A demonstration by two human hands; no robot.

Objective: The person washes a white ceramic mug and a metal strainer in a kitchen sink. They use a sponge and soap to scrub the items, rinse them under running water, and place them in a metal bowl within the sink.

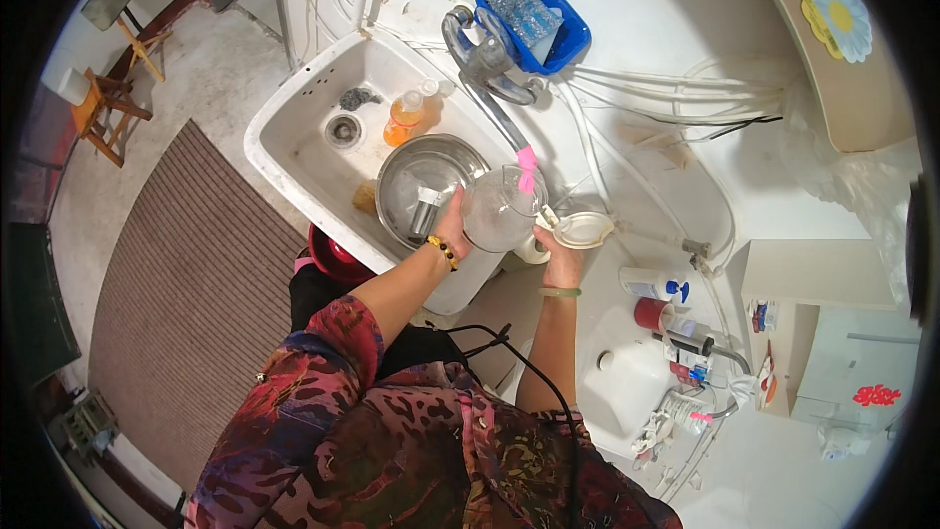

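Observation:
I hold a clear glass carafe (493, 214) over the right end of the white sink (294, 139). My left hand (454, 228) presses against the carafe's left side. My right hand (562, 257) grips it near the handle on the right. A cream plastic lid (584, 230) stands swung open beside that hand. The pink nozzle (526, 165) of the metal faucet (488, 62) overlaps the carafe's mouth; whether water runs is not plain. Left of the carafe, a stainless steel basin (396, 154) sits in the sink, with a metal and white cylindrical part (424, 213) inside.
Orange plastic bottles (405, 117), a drain (342, 131) and a yellowish sponge (364, 197) are in the sink. A blue basket (580, 37) holds scouring cloths behind the faucet. A white washbasin (624, 397) with a pump bottle (650, 285) is at right. A red basin (334, 257) sits below.

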